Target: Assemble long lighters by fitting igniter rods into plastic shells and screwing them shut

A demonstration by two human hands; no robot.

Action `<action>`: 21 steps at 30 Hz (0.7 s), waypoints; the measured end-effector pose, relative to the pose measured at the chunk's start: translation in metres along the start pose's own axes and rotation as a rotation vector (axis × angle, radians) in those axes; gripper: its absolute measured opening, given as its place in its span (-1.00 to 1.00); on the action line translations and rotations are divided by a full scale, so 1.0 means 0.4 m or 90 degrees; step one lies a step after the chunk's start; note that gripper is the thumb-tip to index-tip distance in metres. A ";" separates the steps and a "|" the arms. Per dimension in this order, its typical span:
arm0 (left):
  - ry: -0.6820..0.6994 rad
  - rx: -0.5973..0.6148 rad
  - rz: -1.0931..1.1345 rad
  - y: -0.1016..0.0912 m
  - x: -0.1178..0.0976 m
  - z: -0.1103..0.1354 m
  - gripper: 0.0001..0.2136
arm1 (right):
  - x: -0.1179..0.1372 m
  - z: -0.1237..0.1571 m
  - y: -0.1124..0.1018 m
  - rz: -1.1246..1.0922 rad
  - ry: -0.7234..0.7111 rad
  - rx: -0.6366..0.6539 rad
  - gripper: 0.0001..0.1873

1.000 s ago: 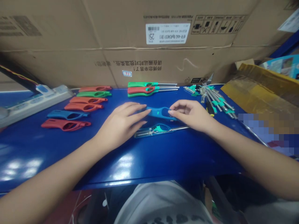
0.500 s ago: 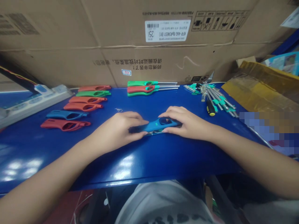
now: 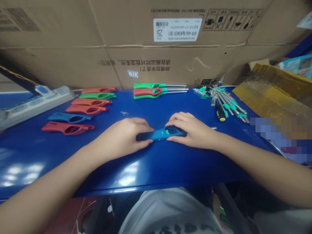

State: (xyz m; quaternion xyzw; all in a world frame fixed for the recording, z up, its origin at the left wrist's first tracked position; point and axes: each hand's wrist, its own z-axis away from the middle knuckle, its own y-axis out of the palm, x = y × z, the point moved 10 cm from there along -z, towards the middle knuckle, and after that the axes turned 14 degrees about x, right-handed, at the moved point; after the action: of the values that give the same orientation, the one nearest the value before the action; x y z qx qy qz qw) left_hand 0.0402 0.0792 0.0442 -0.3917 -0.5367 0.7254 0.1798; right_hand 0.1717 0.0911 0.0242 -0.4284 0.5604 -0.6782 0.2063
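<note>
A blue lighter casing (image 3: 159,134) lies on the table between my hands, its trigger opening toward the right with green plastic showing inside. My left hand (image 3: 131,133) grips its left end, thumb on the near side and fingers on the far side. Around the right end, by the opening, my right hand (image 3: 188,130) is closed in the same way. Both ends of the casing are partly hidden by my fingers. Beyond my hands lie several finished-looking lighters with metal tubes, a green one (image 3: 146,85) and a red one (image 3: 146,92) among them.
On the left lie several loose casings, including a blue one (image 3: 69,117) and a red one (image 3: 64,128), near a white power strip (image 3: 53,100). Metal tubes (image 3: 225,102) and a black-yellow screwdriver (image 3: 221,113) lie at right. A large cardboard box (image 3: 85,65) walls the back.
The gap along the casing's near side has narrowed, and its halves now sit closer together. My right hand has shifted slightly left. A small clear piece now shows beyond my right wrist.
</note>
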 end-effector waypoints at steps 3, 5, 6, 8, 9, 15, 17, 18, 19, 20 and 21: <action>-0.007 0.009 0.002 0.003 0.004 -0.002 -0.77 | -0.002 -0.001 0.003 -0.002 0.002 -0.005 -0.60; -0.011 0.015 0.003 0.005 0.006 -0.002 -0.77 | -0.003 -0.003 0.006 -0.004 0.006 -0.002 -0.62; -0.012 0.017 0.003 0.005 0.007 -0.002 -0.77 | -0.004 -0.003 0.008 -0.007 0.006 0.000 -0.63; -0.014 0.015 0.002 0.005 0.008 -0.001 -0.77 | -0.003 -0.004 0.008 -0.013 0.005 0.000 -0.64; -0.015 0.013 0.002 0.004 0.009 0.000 -0.77 | -0.003 -0.004 0.006 -0.016 0.004 -0.003 -0.64; -0.013 0.017 -0.002 0.007 0.003 0.001 -0.78 | 0.002 0.000 0.004 -0.020 0.005 -0.004 -0.66; -0.014 0.020 -0.008 0.010 0.003 -0.001 -0.78 | 0.003 0.000 0.005 -0.019 0.006 -0.003 -0.66; -0.018 0.022 -0.012 0.011 0.003 -0.002 -0.78 | 0.003 0.000 0.005 -0.019 0.006 -0.003 -0.66; -0.022 0.022 -0.015 0.012 0.005 -0.003 -0.78 | 0.002 0.000 0.005 -0.020 0.006 -0.004 -0.66; -0.026 0.023 -0.019 0.013 0.006 -0.004 -0.78 | 0.002 0.000 0.005 -0.021 0.006 -0.004 -0.65; -0.028 0.024 -0.022 0.014 0.006 -0.004 -0.78 | 0.001 0.000 0.005 -0.022 0.008 -0.004 -0.65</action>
State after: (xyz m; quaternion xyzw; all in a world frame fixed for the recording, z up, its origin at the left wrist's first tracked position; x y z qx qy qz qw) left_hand 0.0409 0.0799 0.0381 -0.3632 -0.5335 0.7404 0.1876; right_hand 0.1713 0.0903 0.0224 -0.4345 0.5564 -0.6823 0.1900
